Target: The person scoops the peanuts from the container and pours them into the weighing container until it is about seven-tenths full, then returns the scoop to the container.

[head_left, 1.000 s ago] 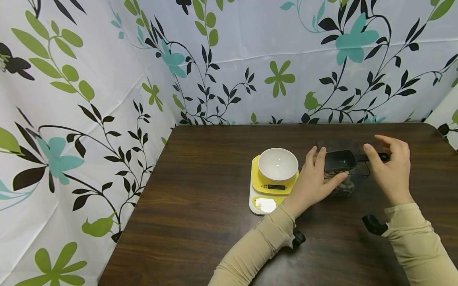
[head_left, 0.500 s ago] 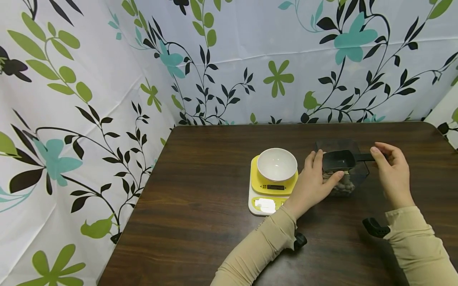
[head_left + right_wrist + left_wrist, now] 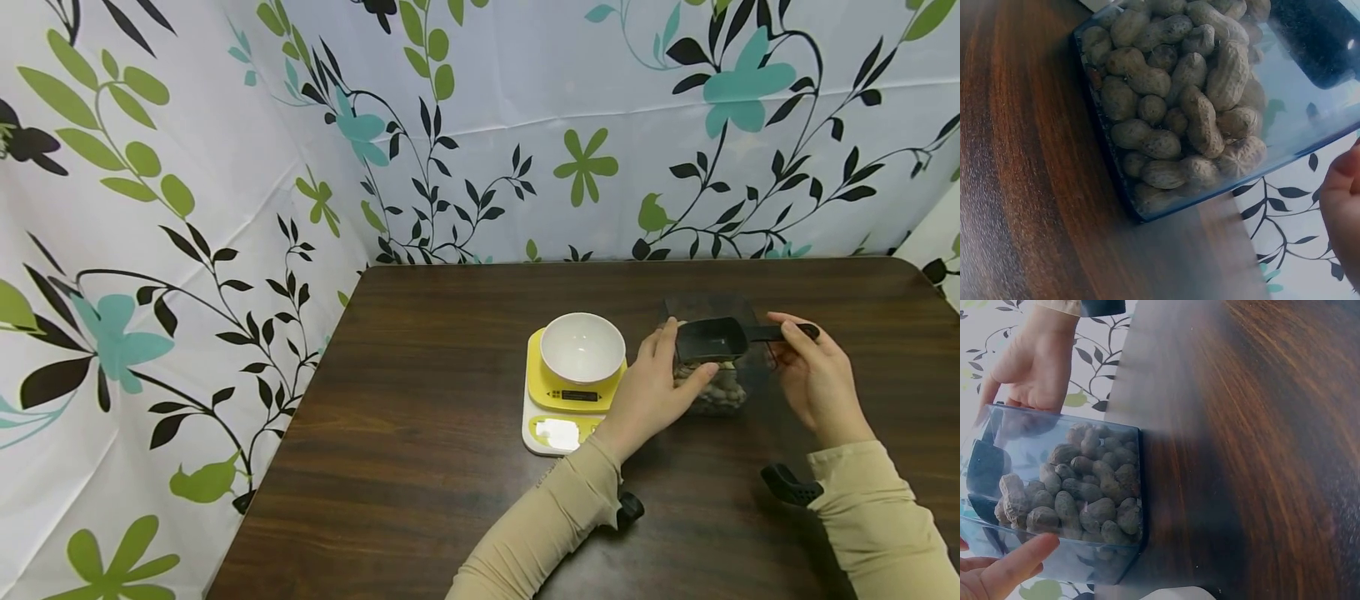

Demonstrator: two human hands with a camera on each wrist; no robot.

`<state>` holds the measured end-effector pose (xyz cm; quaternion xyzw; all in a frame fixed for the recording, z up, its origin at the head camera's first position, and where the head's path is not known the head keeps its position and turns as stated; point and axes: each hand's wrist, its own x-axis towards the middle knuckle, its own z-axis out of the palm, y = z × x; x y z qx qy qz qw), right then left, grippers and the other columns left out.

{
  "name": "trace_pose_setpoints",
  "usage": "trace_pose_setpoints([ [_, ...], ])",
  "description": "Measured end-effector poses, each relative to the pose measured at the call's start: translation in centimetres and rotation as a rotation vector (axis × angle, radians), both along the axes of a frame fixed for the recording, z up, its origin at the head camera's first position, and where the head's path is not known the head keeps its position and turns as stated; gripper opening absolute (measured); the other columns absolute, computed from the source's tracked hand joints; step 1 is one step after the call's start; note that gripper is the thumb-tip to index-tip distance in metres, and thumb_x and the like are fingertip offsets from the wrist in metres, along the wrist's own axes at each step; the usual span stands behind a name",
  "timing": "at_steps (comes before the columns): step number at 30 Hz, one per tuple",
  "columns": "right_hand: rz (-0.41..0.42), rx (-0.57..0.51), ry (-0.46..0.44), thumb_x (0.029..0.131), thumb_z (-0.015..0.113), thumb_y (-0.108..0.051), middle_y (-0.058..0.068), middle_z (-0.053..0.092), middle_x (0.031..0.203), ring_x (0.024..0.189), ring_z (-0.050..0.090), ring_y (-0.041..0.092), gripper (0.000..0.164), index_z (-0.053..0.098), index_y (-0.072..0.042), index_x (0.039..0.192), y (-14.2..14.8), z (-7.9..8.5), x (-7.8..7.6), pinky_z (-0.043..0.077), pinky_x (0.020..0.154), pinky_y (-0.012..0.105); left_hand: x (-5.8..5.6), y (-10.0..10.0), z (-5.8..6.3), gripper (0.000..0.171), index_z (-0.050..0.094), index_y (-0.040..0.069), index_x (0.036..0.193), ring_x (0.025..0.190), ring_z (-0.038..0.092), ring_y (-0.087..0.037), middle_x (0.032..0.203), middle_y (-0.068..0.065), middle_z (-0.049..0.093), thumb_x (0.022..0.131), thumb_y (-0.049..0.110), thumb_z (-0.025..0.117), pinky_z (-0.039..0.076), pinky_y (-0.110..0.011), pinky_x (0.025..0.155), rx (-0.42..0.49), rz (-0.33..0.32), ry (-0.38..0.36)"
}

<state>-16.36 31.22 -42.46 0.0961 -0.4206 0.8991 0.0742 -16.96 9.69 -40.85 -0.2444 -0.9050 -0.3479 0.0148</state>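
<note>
A clear plastic container (image 3: 708,305) of unshelled peanuts (image 3: 1200,122) stands on the table's right side. Inside its top lies a black scoop (image 3: 712,340), its handle reaching out over the right rim. My left hand (image 3: 654,383) holds the container's left side, thumb along the front and fingers toward the back. At the scoop's handle, my right hand (image 3: 817,375) pinches with thumb and fingers; some fingers are curled underneath and partly hidden. In the left wrist view the peanuts (image 3: 1085,487) show through the container wall, below the dark scoop.
Left of the container stands a yellow and white kitchen scale (image 3: 538,392) bearing a white bowl (image 3: 582,346). The brown wooden table (image 3: 420,400) meets a leaf-patterned curtain (image 3: 495,100) at the back and left.
My right hand has come in from the right of the handle, its fingers closing and moving lower beneath the scoop's handle. The left hand stays on the container.
</note>
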Motion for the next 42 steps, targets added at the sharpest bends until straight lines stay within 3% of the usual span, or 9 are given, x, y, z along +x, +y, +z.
trace_pose_setpoints([
  [5,0.108,-0.162,0.083,0.100,0.026,0.003,0.015,0.067,0.081,0.072,0.063,0.021,0.036,0.059,0.008,0.111,0.3,-0.6,-0.2,0.050,0.065,0.027,0.0,0.0,-0.2,0.071,0.015,0.022,0.151,0.119,0.057,-0.016,0.147,-0.007,0.038,0.094,0.057,0.039,0.050,-0.026,0.091,0.004,0.004,0.004],
  [8,0.121,-0.197,0.125,0.098,0.025,0.007,0.018,0.066,0.083,0.075,0.065,0.024,0.035,0.059,0.011,0.107,0.3,-0.6,-0.3,0.051,0.067,0.029,0.0,0.0,-0.3,0.070,0.016,0.023,0.150,0.122,0.054,-0.017,0.146,-0.007,0.038,0.094,0.056,0.040,0.050,-0.027,0.093,0.012,0.005,0.009],
  [12,0.094,-0.198,0.153,0.097,0.028,0.010,0.019,0.065,0.084,0.075,0.066,0.025,0.033,0.060,0.014,0.105,0.2,-0.3,-0.3,0.053,0.069,0.028,-0.1,-0.1,-0.4,0.070,0.016,0.023,0.150,0.123,0.054,-0.018,0.146,-0.007,0.039,0.093,0.055,0.042,0.050,-0.027,0.092,0.020,0.003,0.013],
  [19,-0.026,-0.221,0.136,0.093,0.037,0.013,0.018,0.066,0.083,0.070,0.066,0.026,0.025,0.061,0.015,0.102,0.2,1.2,-0.5,0.055,0.065,0.027,0.0,-0.1,-0.4,0.070,0.016,0.024,0.150,0.119,0.056,-0.019,0.145,-0.009,0.040,0.093,0.056,0.041,0.052,-0.027,0.088,0.018,0.003,0.001],
  [26,-0.101,-0.071,0.197,0.089,0.040,0.018,0.017,0.066,0.083,0.070,0.067,0.022,0.024,0.059,0.015,0.104,0.2,3.2,-1.0,0.055,0.065,0.024,0.0,-0.1,-0.4,0.071,0.014,0.026,0.150,0.112,0.060,-0.017,0.145,-0.007,0.040,0.093,0.056,0.042,0.052,-0.026,0.085,0.019,0.006,-0.029],
  [32,-0.162,0.063,0.219,0.087,0.044,0.019,0.013,0.064,0.082,0.067,0.065,0.018,0.022,0.058,0.015,0.105,0.0,4.3,-1.2,0.054,0.064,0.021,-0.1,0.0,-0.4,0.071,0.013,0.025,0.151,0.122,0.054,-0.017,0.146,-0.005,0.039,0.093,0.056,0.041,0.050,-0.027,0.092,0.012,0.007,-0.034],
  [38,-0.134,0.142,0.231,0.087,0.043,0.021,0.011,0.065,0.083,0.070,0.066,0.016,0.026,0.058,0.014,0.106,-0.2,4.6,-1.2,0.054,0.066,0.019,-0.1,0.0,-0.5,0.071,0.013,0.025,0.151,0.123,0.053,-0.017,0.147,-0.004,0.038,0.093,0.056,0.042,0.049,-0.027,0.093,0.018,0.004,-0.034],
  [42,-0.153,0.267,0.208,0.087,0.046,0.018,0.007,0.065,0.084,0.072,0.066,0.012,0.026,0.059,0.010,0.108,-0.4,4.5,-1.2,0.053,0.067,0.016,-0.1,-0.1,-0.5,0.071,0.014,0.025,0.151,0.123,0.053,-0.018,0.147,-0.004,0.038,0.093,0.056,0.041,0.049,-0.028,0.093,0.025,0.002,-0.040],
])
